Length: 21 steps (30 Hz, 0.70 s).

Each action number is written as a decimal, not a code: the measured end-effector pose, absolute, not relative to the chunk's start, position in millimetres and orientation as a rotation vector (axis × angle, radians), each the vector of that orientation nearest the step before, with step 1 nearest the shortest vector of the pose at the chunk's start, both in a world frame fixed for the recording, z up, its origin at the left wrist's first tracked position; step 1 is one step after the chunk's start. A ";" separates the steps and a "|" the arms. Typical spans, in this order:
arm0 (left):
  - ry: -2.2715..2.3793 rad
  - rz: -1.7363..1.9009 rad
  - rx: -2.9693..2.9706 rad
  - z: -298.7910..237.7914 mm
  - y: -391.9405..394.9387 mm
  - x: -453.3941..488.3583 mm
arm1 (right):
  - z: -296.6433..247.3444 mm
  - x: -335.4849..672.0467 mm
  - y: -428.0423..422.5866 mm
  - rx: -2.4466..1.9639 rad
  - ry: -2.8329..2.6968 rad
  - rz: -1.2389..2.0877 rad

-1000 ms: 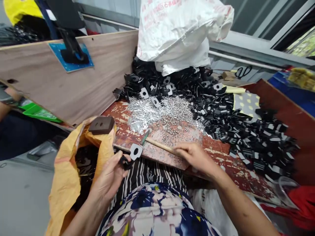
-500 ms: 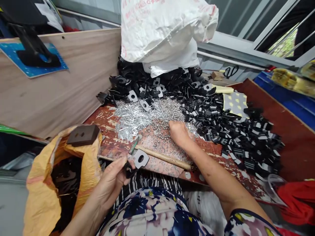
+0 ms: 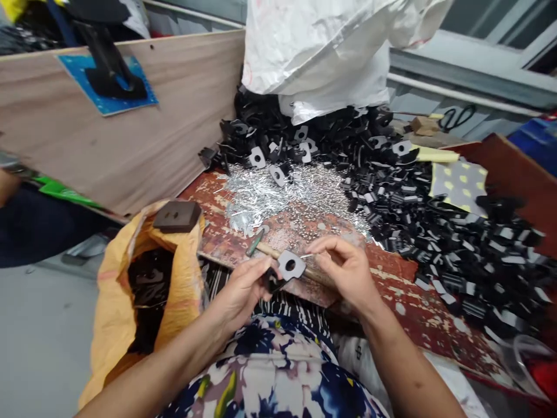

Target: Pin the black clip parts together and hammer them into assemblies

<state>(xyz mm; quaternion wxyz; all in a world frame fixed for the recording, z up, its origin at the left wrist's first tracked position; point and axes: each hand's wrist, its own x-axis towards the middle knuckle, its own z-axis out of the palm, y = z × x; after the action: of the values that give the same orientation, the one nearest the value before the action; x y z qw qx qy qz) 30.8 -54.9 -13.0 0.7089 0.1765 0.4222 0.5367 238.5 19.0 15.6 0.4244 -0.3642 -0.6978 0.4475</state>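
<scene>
My left hand (image 3: 243, 290) is closed on a black plastic clip (image 3: 287, 267) with a round hole, held over the near edge of the worn red board (image 3: 391, 290). My right hand (image 3: 343, 267) pinches a thin silver pin (image 3: 307, 255) right beside the clip. Under both hands lies a small hammer (image 3: 265, 247) with a wooden handle. Beyond it spreads a heap of silver pins (image 3: 278, 194), and behind and to the right a big pile of black clips (image 3: 413, 191).
A yellow sack (image 3: 117, 302) holding black parts hangs open at my left, with a dark block (image 3: 176, 216) on its rim. A white sack (image 3: 331, 52) towers at the back. A plywood panel (image 3: 108, 139) walls the left side. Scissors (image 3: 455, 116) lie far right.
My right hand came back from the pin heap with a pin and met the clip. My left hand lifted the clip up and right, over the hammer handle.
</scene>
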 end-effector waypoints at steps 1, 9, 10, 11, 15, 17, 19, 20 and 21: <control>0.921 1.197 0.383 -13.7 -54.7 33.9 | 17.0 228.8 9.6 -0.854 -1.774 1.075; 0.857 1.244 0.253 -16.7 -60.6 36.0 | 2.0 188.1 -12.5 -0.800 -1.857 0.836; 0.851 1.253 0.242 -17.1 -61.1 35.7 | 2.2 187.4 -14.5 -0.818 -1.890 0.771; 0.844 1.264 0.232 -17.7 -61.6 35.4 | 3.4 187.1 -16.8 -0.841 -1.932 0.691; 0.828 1.302 0.235 -20.3 -63.3 34.2 | 11.2 187.7 -24.5 -0.941 -2.071 0.447; 0.832 1.307 0.239 -21.7 -64.6 33.0 | 12.6 188.1 -26.0 -0.947 -2.078 0.438; 0.848 1.314 0.226 -23.8 -66.1 31.7 | 12.1 187.4 -27.2 -0.924 -2.118 0.417; 0.859 1.327 0.223 -25.0 -66.7 31.2 | 11.6 186.5 -28.0 -0.899 -2.163 0.378; 0.869 1.344 0.225 -26.2 -67.3 30.9 | 11.1 185.1 -28.9 -0.871 -2.219 0.320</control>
<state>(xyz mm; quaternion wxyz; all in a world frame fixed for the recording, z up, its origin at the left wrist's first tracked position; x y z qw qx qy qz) 30.9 -67.3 -26.2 0.6908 0.1007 0.3887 0.6013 185.1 -28.9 11.1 0.3600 -0.3380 -0.8607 0.1241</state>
